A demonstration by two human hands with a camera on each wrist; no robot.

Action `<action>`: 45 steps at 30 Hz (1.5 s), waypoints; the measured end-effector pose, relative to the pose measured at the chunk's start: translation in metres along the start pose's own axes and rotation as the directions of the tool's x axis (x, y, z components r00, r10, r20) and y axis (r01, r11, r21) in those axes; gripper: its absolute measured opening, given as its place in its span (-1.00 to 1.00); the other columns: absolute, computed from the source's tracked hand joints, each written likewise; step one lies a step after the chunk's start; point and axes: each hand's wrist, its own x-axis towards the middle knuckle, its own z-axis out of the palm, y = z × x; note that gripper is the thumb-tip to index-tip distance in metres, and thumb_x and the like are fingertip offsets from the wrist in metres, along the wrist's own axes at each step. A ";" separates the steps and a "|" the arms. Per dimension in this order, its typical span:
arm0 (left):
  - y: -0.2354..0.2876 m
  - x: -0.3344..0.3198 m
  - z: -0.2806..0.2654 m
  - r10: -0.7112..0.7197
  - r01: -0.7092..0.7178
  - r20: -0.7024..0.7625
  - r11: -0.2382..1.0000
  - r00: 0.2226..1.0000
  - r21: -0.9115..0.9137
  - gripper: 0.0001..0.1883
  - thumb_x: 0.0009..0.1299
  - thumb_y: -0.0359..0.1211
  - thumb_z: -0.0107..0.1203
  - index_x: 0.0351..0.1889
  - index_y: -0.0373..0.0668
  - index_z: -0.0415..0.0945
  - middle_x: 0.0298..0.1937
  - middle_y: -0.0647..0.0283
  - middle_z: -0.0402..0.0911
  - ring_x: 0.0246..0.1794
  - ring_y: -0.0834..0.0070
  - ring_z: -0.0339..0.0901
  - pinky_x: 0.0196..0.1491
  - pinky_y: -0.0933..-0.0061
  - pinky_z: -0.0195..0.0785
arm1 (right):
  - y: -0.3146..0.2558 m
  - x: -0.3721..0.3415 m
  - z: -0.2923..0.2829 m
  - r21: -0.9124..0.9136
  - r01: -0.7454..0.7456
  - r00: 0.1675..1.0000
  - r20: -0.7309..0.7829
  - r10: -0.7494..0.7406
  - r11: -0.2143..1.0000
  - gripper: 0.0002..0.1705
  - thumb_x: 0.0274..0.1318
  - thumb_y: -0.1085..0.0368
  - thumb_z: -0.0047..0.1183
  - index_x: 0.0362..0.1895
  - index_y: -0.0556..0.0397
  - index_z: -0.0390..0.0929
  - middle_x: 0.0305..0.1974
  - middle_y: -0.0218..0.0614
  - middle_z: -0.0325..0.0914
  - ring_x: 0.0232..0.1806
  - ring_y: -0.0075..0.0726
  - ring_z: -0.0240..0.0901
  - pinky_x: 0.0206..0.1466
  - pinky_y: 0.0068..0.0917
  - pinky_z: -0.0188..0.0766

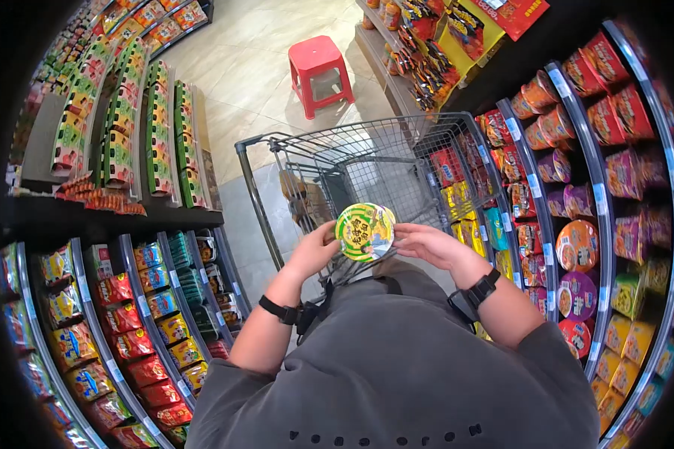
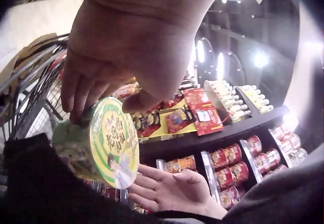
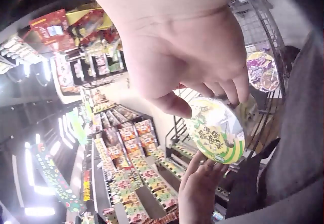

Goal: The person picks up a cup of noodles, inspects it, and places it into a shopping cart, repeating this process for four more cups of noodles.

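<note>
A green and yellow instant-noodle cup is held in front of the torso at the cart's near end, its printed lid facing up toward the head. In the left wrist view, my left hand grips the cup, fingers along its side and thumb by the lid rim. My right hand is on the cup's other side, palm exposed and fingers extended against its edge. In the right wrist view, the right hand has its thumb beside the lid, with the left hand below.
A wire shopping cart stands ahead, with a purple-lidded cup visible in the right wrist view. A red stool is on the floor beyond. Packed snack and noodle shelves line both sides of the aisle.
</note>
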 end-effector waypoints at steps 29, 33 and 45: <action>-0.088 0.133 0.093 -0.371 0.350 0.118 0.922 0.921 0.167 -0.28 0.46 -0.23 0.10 0.52 -0.40 0.20 0.17 -0.15 0.66 0.17 0.12 0.64 0.21 0.24 0.47 | 0.021 0.135 -0.123 -0.143 -0.282 0.948 -0.195 0.253 0.949 -0.30 0.27 0.26 0.05 0.51 0.08 0.35 0.33 -0.27 0.49 0.32 -0.38 0.39 0.33 -0.37 0.28; -0.054 0.114 0.065 -0.296 0.284 0.038 0.940 0.954 0.190 -0.26 0.46 -0.24 0.11 0.55 -0.40 0.18 0.27 -0.27 0.56 0.25 0.00 0.59 0.30 0.18 0.43 | 0.014 0.112 -0.111 -0.117 -0.232 0.940 -0.282 0.192 0.966 -0.32 0.31 0.24 -0.01 0.51 0.08 0.33 0.35 -0.30 0.48 0.35 -0.33 0.38 0.38 -0.32 0.27; -0.030 -0.035 -0.019 0.100 -0.099 -0.079 0.995 0.992 0.019 -0.53 0.56 -0.41 0.08 0.41 -0.28 0.39 0.16 0.02 0.69 0.09 0.35 0.66 0.16 0.31 0.53 | 0.042 0.015 -0.050 0.032 0.185 0.926 -0.340 -0.164 0.982 -0.49 0.44 0.31 -0.16 0.40 0.21 0.33 0.32 -0.01 0.52 0.37 -0.10 0.48 0.38 -0.16 0.43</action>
